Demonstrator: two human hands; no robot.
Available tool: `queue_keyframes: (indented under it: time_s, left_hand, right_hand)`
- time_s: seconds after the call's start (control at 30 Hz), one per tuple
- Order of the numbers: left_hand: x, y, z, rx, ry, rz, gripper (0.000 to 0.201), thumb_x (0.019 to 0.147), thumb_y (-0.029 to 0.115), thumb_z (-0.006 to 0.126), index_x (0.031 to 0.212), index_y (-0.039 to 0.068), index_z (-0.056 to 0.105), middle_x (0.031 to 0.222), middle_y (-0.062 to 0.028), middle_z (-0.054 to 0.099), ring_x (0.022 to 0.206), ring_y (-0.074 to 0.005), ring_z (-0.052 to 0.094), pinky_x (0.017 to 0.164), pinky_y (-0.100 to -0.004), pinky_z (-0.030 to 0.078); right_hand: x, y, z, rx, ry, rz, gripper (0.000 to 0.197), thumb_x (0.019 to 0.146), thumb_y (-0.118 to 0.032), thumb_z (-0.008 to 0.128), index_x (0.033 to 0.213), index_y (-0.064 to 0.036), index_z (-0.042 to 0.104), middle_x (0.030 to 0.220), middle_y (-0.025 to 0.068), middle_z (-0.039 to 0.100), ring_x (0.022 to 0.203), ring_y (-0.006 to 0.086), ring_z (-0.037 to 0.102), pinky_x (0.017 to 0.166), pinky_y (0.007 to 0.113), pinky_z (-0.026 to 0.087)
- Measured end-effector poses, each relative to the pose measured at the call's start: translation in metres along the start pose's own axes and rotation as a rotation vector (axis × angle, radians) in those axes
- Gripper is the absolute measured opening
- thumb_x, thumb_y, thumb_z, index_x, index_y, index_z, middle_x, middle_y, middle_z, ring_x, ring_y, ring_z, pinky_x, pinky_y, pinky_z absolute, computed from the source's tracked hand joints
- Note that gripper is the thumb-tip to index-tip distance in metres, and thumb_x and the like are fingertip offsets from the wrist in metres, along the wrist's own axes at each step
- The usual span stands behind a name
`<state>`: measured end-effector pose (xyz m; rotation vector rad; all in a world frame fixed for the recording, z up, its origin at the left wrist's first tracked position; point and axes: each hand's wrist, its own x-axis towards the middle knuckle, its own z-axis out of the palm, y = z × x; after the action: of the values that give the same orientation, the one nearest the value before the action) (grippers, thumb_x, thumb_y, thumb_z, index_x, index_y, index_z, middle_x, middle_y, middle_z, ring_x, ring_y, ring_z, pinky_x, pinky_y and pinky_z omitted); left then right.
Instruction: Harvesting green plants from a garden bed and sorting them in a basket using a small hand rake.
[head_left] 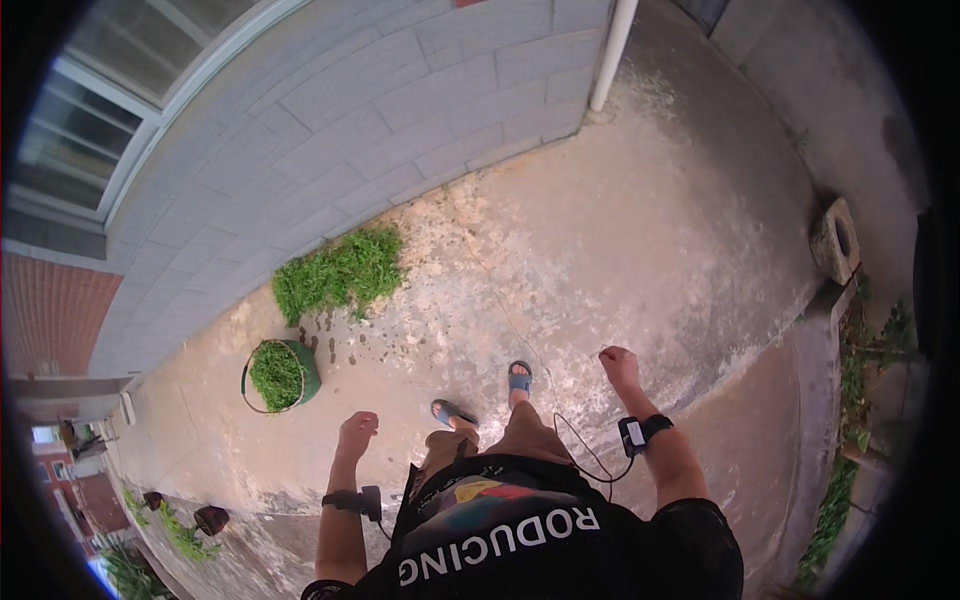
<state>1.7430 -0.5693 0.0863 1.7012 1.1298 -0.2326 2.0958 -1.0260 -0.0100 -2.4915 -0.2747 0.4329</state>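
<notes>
My left hand (358, 434) hangs in front of me with its fingers curled in; nothing shows in it. Further right, my right hand (620, 367) is held out in a loose fist, with nothing seen in it either. Nearest to my left hand is a green bucket (309, 368), standing on the ground and filled with cut green plants (276, 375). Its thin handle lies down around the rim. Beyond the bucket, a loose pile of green plants (340, 272) lies at the foot of the wall. Neither hand touches the bucket or the pile.
A grey block wall (350, 130) with a window (110, 120) runs along the far left. A white pipe (614, 55) comes down at its corner. To the right stands a hollow stone block (836, 242) near a low ledge. Pots (211, 519) stand at lower left. Concrete ground (600, 240) lies underfoot.
</notes>
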Motion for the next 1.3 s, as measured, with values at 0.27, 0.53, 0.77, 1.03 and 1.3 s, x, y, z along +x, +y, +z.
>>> queue_keyframes:
  time_s: [0.27, 0.53, 0.77, 1.03, 1.3]
  left_hand:
    - [-0.016, 0.138, 0.065, -0.059, -0.213, 0.608, 0.034, 0.084, 0.022, 0.064, 0.114, 0.007, 0.056, 0.113, -0.0072, 0.058, 0.102, -0.0189, 0.055, 0.084, -0.0318, 0.045]
    - [-0.048, 0.084, 0.008, -0.72, -0.369, 0.319, 0.034, 0.089, 0.024, 0.059, 0.115, 0.002, 0.054, 0.091, -0.0049, 0.059, 0.082, -0.0127, 0.058, 0.083, -0.0298, 0.045]
    - [-0.085, -0.051, -0.058, -1.221, -0.262, 0.288, 0.026, 0.091, 0.019, 0.052, 0.108, -0.001, 0.057, 0.071, -0.0019, 0.052, 0.066, -0.0135, 0.055, 0.072, -0.0298, 0.047]
    - [-0.162, -0.202, -0.192, -1.179, 0.107, 0.014, 0.024, 0.091, 0.022, 0.051, 0.095, 0.001, 0.063, 0.058, 0.0073, 0.035, 0.05, -0.0041, 0.031, 0.047, -0.0199, 0.025]
    - [-0.203, -0.372, -0.32, -1.181, 0.774, -0.251, 0.039, 0.088, 0.033, 0.058, 0.062, 0.005, 0.057, 0.044, 0.0065, 0.03, 0.037, -0.0037, 0.024, 0.036, -0.0228, 0.015]
  right_hand:
    - [-0.022, -0.25, 0.037, 0.121, -0.864, -0.789, 0.018, 0.077, -0.019, 0.066, 0.089, -0.0063, 0.068, 0.081, 0.0125, 0.065, 0.074, 0.0267, 0.063, 0.067, 0.033, 0.05]
    - [-0.064, -0.418, 0.071, 0.164, -1.145, -0.651, 0.018, 0.081, -0.014, 0.061, 0.092, -0.0018, 0.066, 0.078, 0.0113, 0.064, 0.072, 0.0178, 0.063, 0.064, 0.03, 0.048]
    - [-0.161, -0.499, 0.185, 0.132, -1.2, -0.867, 0.017, 0.081, -0.014, 0.061, 0.092, -0.0018, 0.066, 0.077, 0.0113, 0.065, 0.069, 0.0161, 0.062, 0.062, 0.028, 0.048]
    - [-0.283, -0.586, 0.321, 0.117, -1.352, -0.819, 0.024, 0.082, -0.022, 0.062, 0.099, -0.0045, 0.063, 0.071, 0.0078, 0.063, 0.064, 0.0135, 0.06, 0.059, 0.028, 0.047]
    - [-0.28, -0.572, 0.454, -0.289, -1.451, -0.627, 0.025, 0.082, -0.023, 0.06, 0.096, -0.0023, 0.064, 0.071, 0.0075, 0.065, 0.063, 0.0133, 0.061, 0.058, 0.027, 0.048]
